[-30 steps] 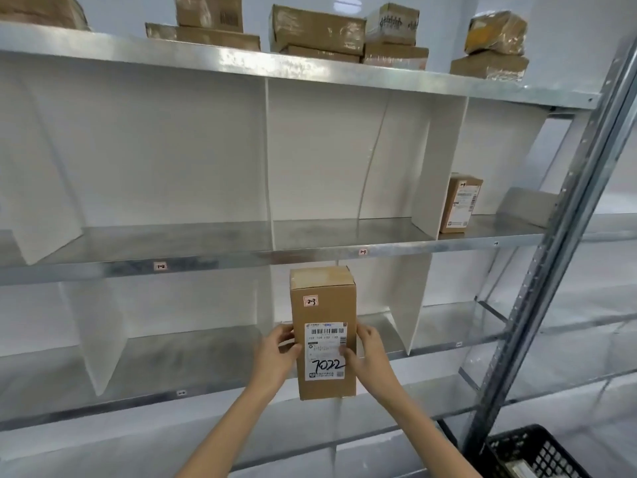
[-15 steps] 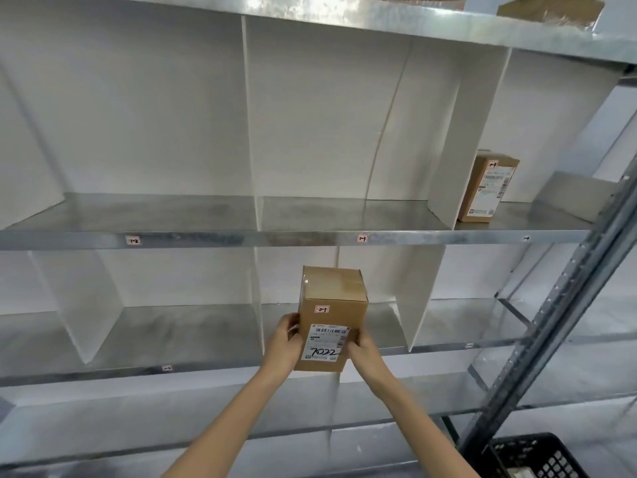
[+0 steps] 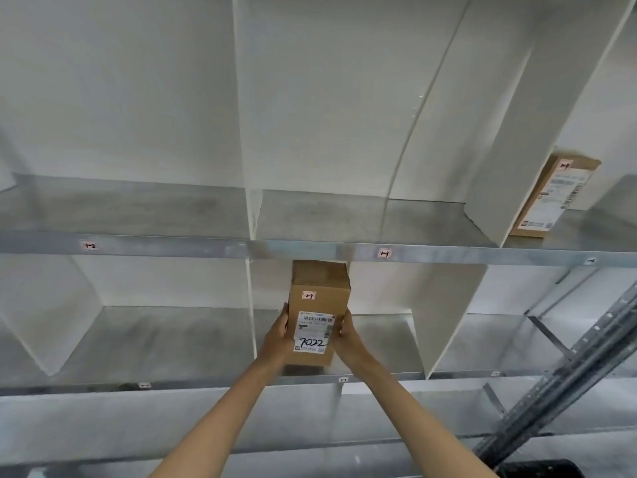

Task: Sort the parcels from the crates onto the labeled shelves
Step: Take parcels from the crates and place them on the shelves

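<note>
A tall brown cardboard parcel (image 3: 319, 298) with a small red "2-3" tag and a white shipping label marked "7022" stands upright in the middle compartment of the lower metal shelf (image 3: 379, 376). My left hand (image 3: 277, 334) grips its left side and my right hand (image 3: 346, 334) grips its right side. The parcel's top reaches just under the upper shelf's front edge (image 3: 310, 250). A small tag (image 3: 343, 379) sits on the lower shelf's edge right below the parcel.
White dividers (image 3: 444, 315) split both shelves into compartments. Another brown parcel (image 3: 555, 196) leans in the upper shelf's right compartment. Tags (image 3: 383, 253) mark the upper shelf edge. A grey slotted upright (image 3: 565, 377) slants at the right, with a black crate's rim (image 3: 537, 469) below.
The parcel has moved forward from in front of the shelf into the lower middle compartment, both hands still on its sides. The camera has come closer and tilted down.
</note>
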Demonstrator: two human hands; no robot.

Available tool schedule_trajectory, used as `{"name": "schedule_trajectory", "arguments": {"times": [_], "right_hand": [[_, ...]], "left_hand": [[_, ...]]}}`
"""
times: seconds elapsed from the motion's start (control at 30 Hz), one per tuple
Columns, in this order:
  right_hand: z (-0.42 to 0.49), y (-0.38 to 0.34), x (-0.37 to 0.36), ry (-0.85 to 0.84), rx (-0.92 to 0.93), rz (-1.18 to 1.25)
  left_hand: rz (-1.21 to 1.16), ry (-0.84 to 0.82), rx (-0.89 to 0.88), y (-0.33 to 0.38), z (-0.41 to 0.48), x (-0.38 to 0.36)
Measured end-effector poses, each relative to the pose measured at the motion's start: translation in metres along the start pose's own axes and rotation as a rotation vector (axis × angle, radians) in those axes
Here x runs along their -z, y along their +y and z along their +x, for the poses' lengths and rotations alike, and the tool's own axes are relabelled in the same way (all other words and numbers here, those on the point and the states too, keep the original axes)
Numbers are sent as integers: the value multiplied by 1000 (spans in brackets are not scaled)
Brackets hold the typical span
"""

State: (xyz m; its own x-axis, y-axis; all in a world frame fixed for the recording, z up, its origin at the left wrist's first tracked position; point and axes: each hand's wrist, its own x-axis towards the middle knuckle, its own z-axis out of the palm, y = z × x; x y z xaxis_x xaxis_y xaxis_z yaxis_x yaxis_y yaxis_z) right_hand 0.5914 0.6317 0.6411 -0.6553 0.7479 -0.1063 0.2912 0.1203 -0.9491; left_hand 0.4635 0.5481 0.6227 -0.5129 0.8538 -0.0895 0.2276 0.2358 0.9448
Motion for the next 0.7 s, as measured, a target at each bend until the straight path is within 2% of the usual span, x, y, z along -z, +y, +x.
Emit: {"name": "schedule_trajectory", "arguments": {"times": [0.13,0.43,0.6,0.7], "right_hand": [[30,13,-13,20,15,-29],[45,43,-23,-68,3,-60],[60,52,-29,-19,-54,-81],[71,50,-30,-30,-58,-91]], "left_hand": [[-37,24,12,-18,28,2],[-197,70,55,-59,46,-5],[-334,178,102,-68,59,-9],[-315,244,136,-70,64,-13]]}}
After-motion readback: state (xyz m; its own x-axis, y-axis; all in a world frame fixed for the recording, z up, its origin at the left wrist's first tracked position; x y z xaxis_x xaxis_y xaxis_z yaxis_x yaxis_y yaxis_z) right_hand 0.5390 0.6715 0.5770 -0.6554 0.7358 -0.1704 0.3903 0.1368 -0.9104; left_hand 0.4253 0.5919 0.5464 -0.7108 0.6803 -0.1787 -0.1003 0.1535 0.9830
